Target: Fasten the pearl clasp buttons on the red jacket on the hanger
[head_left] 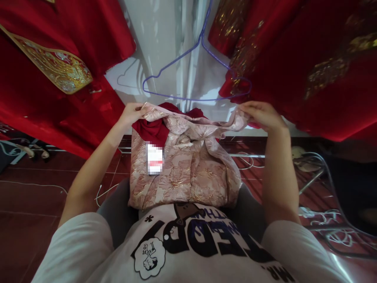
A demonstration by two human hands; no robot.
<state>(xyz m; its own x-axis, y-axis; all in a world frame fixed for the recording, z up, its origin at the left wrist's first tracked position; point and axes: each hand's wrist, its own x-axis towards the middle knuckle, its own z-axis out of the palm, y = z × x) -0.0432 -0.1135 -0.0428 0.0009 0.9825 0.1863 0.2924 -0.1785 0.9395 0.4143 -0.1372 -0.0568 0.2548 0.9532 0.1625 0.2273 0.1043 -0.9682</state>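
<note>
A pink garment with a gold floral pattern (176, 177) lies across the person's lap, its upper edge stretched between both hands. My left hand (134, 113) pinches the left end of that edge. The right end is gripped in my right hand (257, 113). Dark red cloth (154, 131) shows at the garment's upper left and behind the raised edge. A white tag (154, 159), blurred out, rests on the garment's left part. Just above the edge hangs a purple hanger (176, 95) with nothing on it; neither hand touches it.
Red garments with gold decoration hang at the left (108, 39) and right (294, 78). White cables (338, 232) and a metal-framed chair (324, 169) are at the lower right. Shoes (31, 152) stand at the far left. The floor (29, 232) is dark red tile.
</note>
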